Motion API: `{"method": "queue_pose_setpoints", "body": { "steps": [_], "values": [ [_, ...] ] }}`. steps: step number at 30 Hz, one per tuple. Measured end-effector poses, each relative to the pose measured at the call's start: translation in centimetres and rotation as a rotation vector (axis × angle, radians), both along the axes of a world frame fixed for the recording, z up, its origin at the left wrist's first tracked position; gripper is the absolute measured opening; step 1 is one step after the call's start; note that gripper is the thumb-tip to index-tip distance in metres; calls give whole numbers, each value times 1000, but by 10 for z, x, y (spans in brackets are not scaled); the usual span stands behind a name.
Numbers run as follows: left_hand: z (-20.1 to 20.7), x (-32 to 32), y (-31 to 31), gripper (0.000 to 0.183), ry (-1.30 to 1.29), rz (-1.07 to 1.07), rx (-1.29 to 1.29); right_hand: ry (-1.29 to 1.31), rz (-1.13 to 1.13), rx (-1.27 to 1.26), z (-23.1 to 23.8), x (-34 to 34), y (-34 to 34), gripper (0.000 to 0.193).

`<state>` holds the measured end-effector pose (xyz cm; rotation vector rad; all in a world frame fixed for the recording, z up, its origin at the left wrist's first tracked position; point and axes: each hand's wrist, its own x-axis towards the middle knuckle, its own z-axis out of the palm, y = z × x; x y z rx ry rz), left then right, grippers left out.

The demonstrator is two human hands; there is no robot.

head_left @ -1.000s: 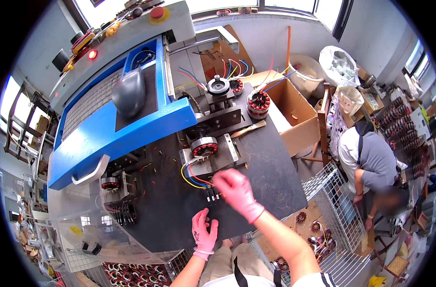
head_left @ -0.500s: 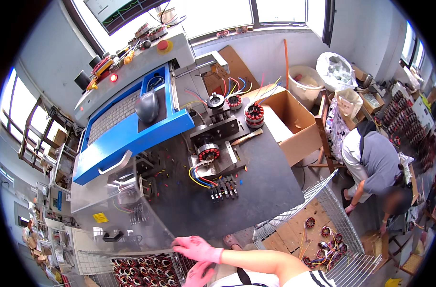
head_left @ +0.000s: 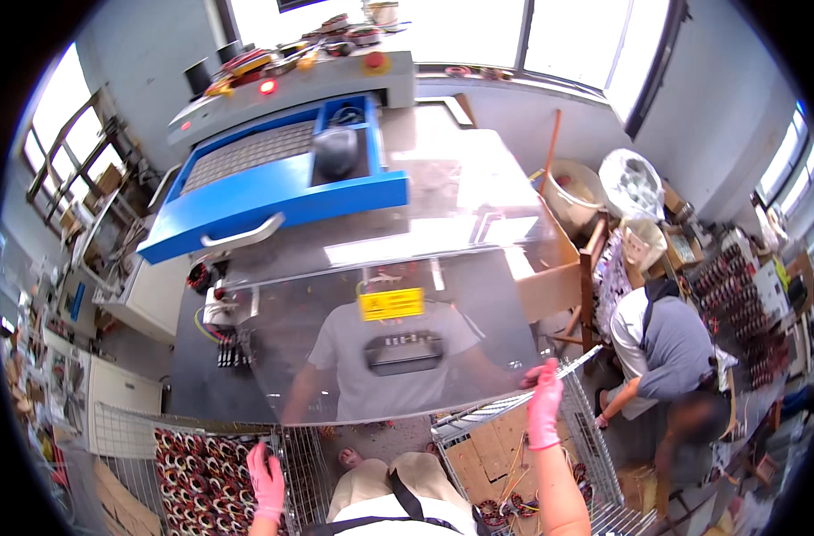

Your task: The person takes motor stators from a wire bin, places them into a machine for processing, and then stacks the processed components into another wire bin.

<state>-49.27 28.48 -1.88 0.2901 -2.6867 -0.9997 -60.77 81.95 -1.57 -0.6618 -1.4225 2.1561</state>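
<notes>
A clear plastic cover [head_left: 308, 393] with a yellow label [head_left: 392, 304] and a black handle [head_left: 405, 351] stands over the front of the dark worktable [head_left: 201, 375]. Beside its lower right corner is my right hand [head_left: 544, 413], in a pink glove, fingers stretched upward and apart; whether they touch the cover I cannot tell. My left hand [head_left: 266, 485], also gloved in pink, is low on the left with its fingers loosely extended. It is beside a wire basket full of wound motor stators [head_left: 192, 478]. Neither hand shows anything held.
Behind the cover, a blue keyboard drawer [head_left: 308, 210] with a mouse [head_left: 335, 152] juts from the machine. At the right stands a wire basket [head_left: 594, 438] lined with cardboard, with a few stators inside. A cardboard box [head_left: 554, 277] is beyond it, and a co-worker [head_left: 666, 344] bends down nearby.
My view has turned left. The clear cover now spans the table's front, hiding the fixture. My hands, close together before at the cover's edge, have moved apart to left and right.
</notes>
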Motion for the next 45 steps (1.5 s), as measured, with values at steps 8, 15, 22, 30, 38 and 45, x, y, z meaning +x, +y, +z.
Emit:
{"method": "queue_pose_setpoints", "body": {
  "steps": [8,15,22,30,38,45],
  "values": [
    [4,-111,-45,46,165,-51,-99,259,-132,71,-88,12,166,23],
    [8,-164,-130,57,315,-210,-338,388,-193,673,165,-48,-238,28],
    [-18,-189,-159,49,264,-389,-362,321,751,1253,75,-137,-569,67],
    [-27,-189,-170,45,322,-360,-112,31,1083,247,36,-197,-594,42],
    [-21,-191,-168,48,368,-378,-51,287,760,1647,73,-293,-560,50],
    [1,-133,-158,53,267,-58,1624,90,1075,1121,113,-182,-575,44]
  ]
}}
